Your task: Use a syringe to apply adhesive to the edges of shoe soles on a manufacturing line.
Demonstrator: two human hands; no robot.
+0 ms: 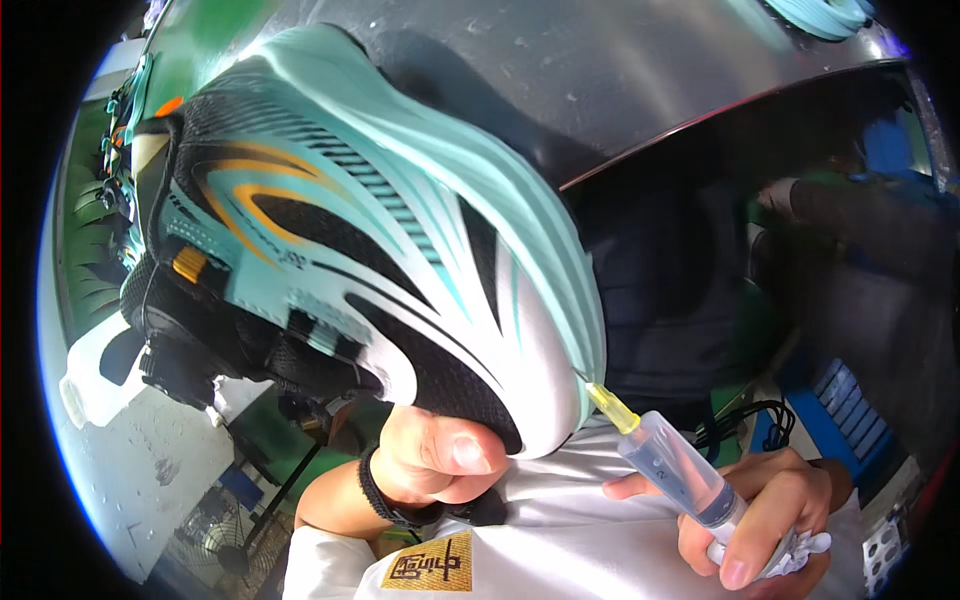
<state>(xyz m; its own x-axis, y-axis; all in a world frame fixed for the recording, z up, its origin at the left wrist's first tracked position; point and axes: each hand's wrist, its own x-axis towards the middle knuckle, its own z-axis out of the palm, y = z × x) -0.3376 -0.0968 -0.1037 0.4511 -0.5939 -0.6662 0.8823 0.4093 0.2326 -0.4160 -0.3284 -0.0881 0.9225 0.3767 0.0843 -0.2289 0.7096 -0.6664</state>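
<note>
A teal, white and black running shoe (pixel 400 220) with orange accents is held up close, tilted on its side with the toe toward me. My left hand (pixel 440 455) grips it at the toe, thumb pressed against the dark mesh; the other fingers are mostly hidden. In my right hand (pixel 770 515) is a clear plastic syringe (pixel 680 470) with a yellow needle hub (pixel 612 407). Its tip meets the line between the upper and the teal sole near the toe. Clear liquid seems to fill part of the barrel.
A shiny metal work surface (pixel 560 60) lies behind the shoe, with another teal shoe part (pixel 825 15) at its far right. More shoes (pixel 120 150) line the far left. A white bottle (pixel 95 370) sits left, a fan (pixel 215 540) lower left, a blue crate (pixel 840 410) right.
</note>
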